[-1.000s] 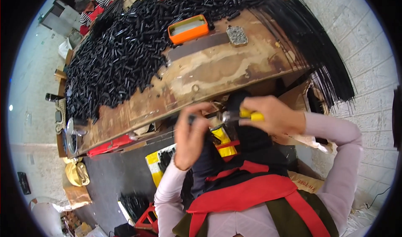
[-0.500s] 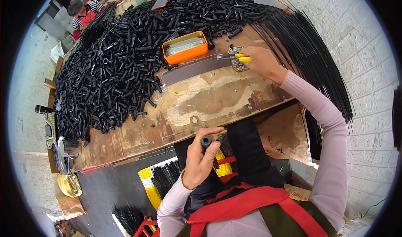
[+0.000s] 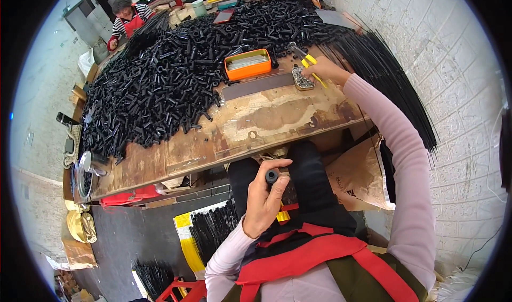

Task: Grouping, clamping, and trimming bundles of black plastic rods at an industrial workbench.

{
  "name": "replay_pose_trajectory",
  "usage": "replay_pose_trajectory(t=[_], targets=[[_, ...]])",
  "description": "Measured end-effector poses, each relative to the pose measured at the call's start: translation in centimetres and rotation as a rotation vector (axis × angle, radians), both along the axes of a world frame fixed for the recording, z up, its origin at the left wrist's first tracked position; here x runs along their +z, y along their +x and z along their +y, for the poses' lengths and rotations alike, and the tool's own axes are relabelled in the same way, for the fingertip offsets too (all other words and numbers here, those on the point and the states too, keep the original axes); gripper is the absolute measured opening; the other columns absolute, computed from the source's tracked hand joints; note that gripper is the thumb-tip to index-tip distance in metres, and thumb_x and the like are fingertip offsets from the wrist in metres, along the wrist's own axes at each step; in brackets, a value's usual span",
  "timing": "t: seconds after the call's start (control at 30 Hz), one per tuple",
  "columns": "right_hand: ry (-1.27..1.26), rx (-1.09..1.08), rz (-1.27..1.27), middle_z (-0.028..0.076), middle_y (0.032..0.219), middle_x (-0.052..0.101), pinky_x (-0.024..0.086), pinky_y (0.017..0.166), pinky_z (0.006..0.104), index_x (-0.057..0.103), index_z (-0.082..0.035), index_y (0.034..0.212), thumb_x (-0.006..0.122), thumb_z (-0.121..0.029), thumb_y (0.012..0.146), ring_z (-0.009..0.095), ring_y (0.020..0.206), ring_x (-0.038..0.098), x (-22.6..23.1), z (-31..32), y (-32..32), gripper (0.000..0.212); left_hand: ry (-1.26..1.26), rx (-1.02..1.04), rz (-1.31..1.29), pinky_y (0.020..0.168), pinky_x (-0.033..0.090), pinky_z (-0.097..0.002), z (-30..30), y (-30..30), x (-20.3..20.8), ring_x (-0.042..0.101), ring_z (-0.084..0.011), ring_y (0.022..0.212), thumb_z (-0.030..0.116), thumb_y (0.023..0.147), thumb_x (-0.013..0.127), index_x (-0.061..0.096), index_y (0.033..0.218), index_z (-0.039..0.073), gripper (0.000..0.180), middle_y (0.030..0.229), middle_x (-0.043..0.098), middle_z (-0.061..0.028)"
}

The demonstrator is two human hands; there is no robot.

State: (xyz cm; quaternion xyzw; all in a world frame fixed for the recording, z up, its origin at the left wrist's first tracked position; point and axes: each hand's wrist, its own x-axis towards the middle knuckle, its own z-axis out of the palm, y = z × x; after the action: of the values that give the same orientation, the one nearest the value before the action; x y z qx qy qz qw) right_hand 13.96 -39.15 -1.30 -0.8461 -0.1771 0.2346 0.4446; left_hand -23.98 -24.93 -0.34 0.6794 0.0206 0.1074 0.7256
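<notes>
My left hand (image 3: pixel 262 200) is closed around a black tubular piece (image 3: pixel 272 176) above my lap, its round hollow end facing up between thumb and forefinger. At the table's far right my right hand (image 3: pixel 329 71) keeps a pair of pliers (image 3: pixel 309 61) with yellow handles in its grip. The jaws point away and to the left. Fingertips of that hand reach down to a small box (image 3: pixel 305 87) of tiny metal parts and seem to touch them; whether they pinch one is too small to tell.
A large heap of black tubular pieces (image 3: pixel 165 83) covers the table's left and back. An orange box (image 3: pixel 249 72) of thin pale sticks stands beside a dark flat strip (image 3: pixel 256 88). Long black rods (image 3: pixel 394 78) lie at the right. Another person (image 3: pixel 130 22) works at the far left.
The pliers have swung from lying across the small box to pointing away beyond it, and my right fingers have come down to the box. My left hand still holds the black piece. The view has shifted.
</notes>
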Motion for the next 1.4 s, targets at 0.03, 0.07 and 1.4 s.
replay_pose_trajectory(t=[0.03,0.07,1.4], targets=[[0.000,0.006,-0.008,0.004,0.063,0.062,0.041,0.048,0.0249,0.066,-0.003,0.076,0.072,-0.021,0.080,0.011,0.052,0.057,0.5,0.1,-0.3,0.020,-0.005,0.010,-0.005,0.064,0.038,-0.0222,0.0,-0.6,0.1,0.043,-0.0076,0.072,0.015,0.098,0.057,0.058,0.119,0.003,0.024,0.080,0.049,0.0002],[0.023,0.014,0.010,0.003,0.063,0.062,0.041,0.047,0.0248,0.066,-0.003,0.076,0.071,-0.021,0.081,0.011,0.052,0.057,1.0,0.2,-0.6,0.020,-0.005,0.017,-0.014,0.064,0.038,-0.0222,0.0,-1.2,0.0,0.043,-0.0076,0.072,0.015,0.098,0.057,0.058,0.119,0.003,0.024,0.080,0.049,0.0002],[0.787,-0.066,0.183,0.008,0.090,0.065,0.053,0.075,0.0280,0.058,-0.001,0.096,0.064,-0.004,0.090,0.017,0.082,0.065,0.9,-6.0,-23.2,0.009,-0.017,-0.192,-0.074,0.065,0.028,-0.0214,-2.1,2.9,-1.1,0.033,-0.0080,0.070,0.042,0.105,0.034,0.040,0.144,0.001,0.056,0.077,0.039,0.0018]])
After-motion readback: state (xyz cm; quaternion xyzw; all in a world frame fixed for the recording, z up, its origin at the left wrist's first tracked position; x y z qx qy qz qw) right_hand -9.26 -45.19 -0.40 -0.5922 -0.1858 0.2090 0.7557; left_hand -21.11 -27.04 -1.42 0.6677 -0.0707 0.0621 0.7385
